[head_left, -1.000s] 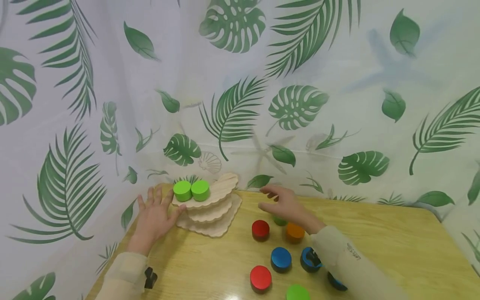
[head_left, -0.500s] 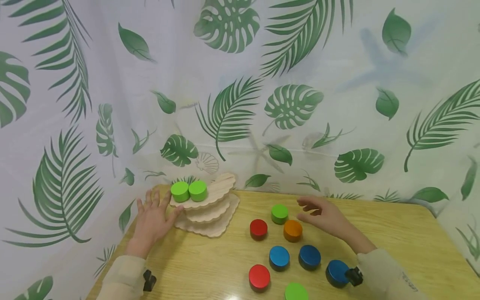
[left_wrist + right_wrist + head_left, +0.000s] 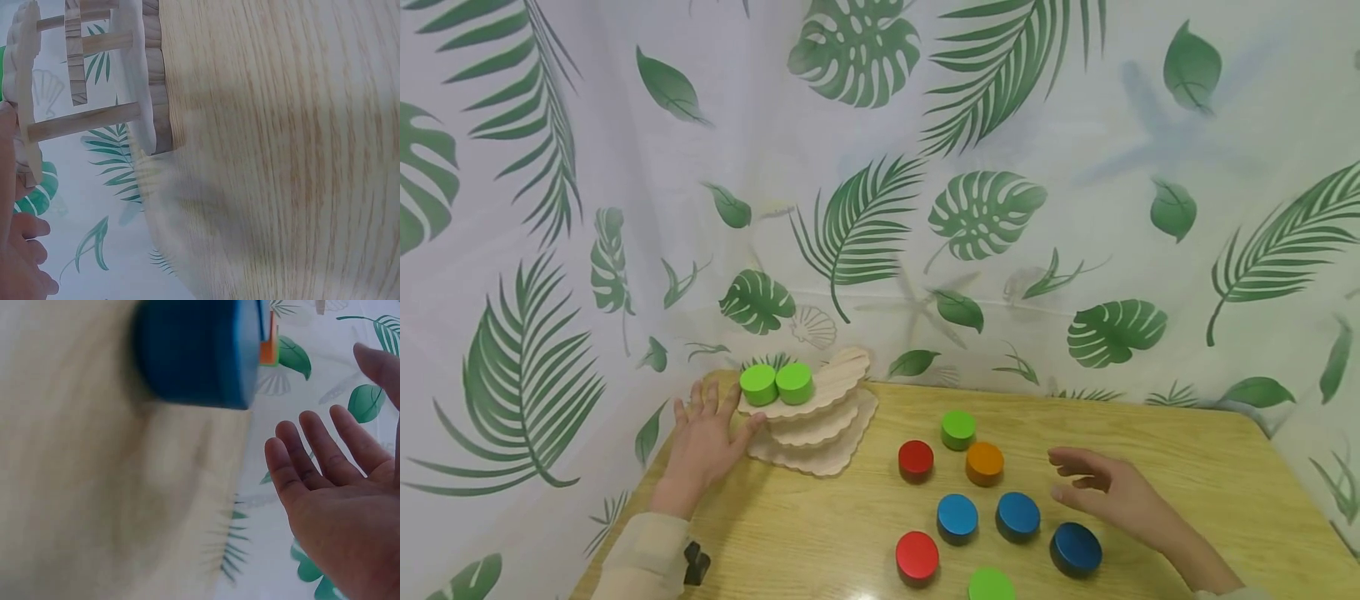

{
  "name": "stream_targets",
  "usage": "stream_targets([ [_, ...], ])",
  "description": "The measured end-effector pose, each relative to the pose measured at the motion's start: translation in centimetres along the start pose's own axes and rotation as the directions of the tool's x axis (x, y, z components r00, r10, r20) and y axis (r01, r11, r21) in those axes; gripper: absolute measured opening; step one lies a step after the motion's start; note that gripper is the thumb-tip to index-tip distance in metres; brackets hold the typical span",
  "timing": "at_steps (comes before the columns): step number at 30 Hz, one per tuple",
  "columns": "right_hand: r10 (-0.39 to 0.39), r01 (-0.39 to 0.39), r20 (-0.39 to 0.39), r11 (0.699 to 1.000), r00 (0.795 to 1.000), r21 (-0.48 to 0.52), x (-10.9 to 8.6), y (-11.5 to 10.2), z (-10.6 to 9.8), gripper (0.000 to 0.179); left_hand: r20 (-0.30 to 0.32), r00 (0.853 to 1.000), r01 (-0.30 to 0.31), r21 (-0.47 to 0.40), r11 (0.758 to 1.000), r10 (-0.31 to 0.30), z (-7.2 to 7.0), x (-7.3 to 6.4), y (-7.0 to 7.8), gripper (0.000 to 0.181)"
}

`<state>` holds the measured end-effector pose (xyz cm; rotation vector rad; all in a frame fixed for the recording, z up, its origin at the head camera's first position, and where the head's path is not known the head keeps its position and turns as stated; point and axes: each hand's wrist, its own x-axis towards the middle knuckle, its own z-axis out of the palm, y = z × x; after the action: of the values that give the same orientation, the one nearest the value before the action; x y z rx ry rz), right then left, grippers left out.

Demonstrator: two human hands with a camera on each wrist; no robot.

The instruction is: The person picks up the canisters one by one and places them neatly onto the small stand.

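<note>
At the back left of the table stands a tiered wooden stand [image 3: 827, 437] with scalloped shelves. Two light green cylinders [image 3: 758, 384] sit side by side on its top shelf. My left hand [image 3: 703, 446] lies against the stand's left side, fingers spread and straight, its thumb at the top shelf's edge. My right hand [image 3: 1116, 496] hovers holding nothing, fingers loosely bent, above the table to the right of the orange cylinder [image 3: 984, 464] and behind the dark blue cylinder [image 3: 1076, 549]. The right wrist view shows the right palm [image 3: 350, 519] bare, with a blue cylinder [image 3: 194, 353] nearby.
Loose on the wooden table [image 3: 820, 533] are a green cylinder [image 3: 958, 429], a dark red one [image 3: 916, 461], a bright red one [image 3: 917, 558], two more blue ones [image 3: 1018, 517] and a green one [image 3: 991, 585] cut by the frame. A leaf-patterned curtain [image 3: 880, 250] borders the table.
My right hand has moved right and toward me, away from the stand, uncovering the green, orange and blue cylinders. My left hand has stayed at the stand.
</note>
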<state>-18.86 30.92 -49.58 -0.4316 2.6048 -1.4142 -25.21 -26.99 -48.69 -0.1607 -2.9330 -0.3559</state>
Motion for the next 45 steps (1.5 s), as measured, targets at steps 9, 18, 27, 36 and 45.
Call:
stream_targets([
  [9, 0.115, -0.120, 0.066, 0.991, 0.991, 0.066, -2.7, 1.6, 0.2, 0.060, -0.002, 1.000, -0.005, -0.010, 1.000, 0.005, -0.1, -0.1, 0.1, 0.081],
  [18, 0.269, -0.277, 0.121, 0.959, 0.956, 0.062, -4.7, 2.8, 0.5, 0.072, 0.013, 1.000, -0.004, -0.007, 1.000, 0.004, -0.3, 0.0, 0.1, 0.082],
  [27, 0.374, -0.381, 0.156, 0.925, 0.914, 0.015, -5.1, 3.8, 1.0, 0.082, 0.023, 1.000, 0.000, -0.014, 1.000, 0.001, -0.3, -0.1, 0.1, 0.083],
  [36, 0.322, -0.324, 0.178, 0.946, 0.930, -0.021, -5.4, 4.5, 1.1, 0.078, 0.020, 1.000, -0.005, -0.013, 1.000, 0.005, -0.3, -0.1, 0.1, 0.083],
  [45, 0.330, -0.322, 0.167, 0.944, 0.929, -0.070, -5.3, 4.7, 1.2, 0.078, 0.014, 1.000, -0.006, -0.027, 1.000, 0.007, -0.2, -0.1, 0.0, 0.082],
])
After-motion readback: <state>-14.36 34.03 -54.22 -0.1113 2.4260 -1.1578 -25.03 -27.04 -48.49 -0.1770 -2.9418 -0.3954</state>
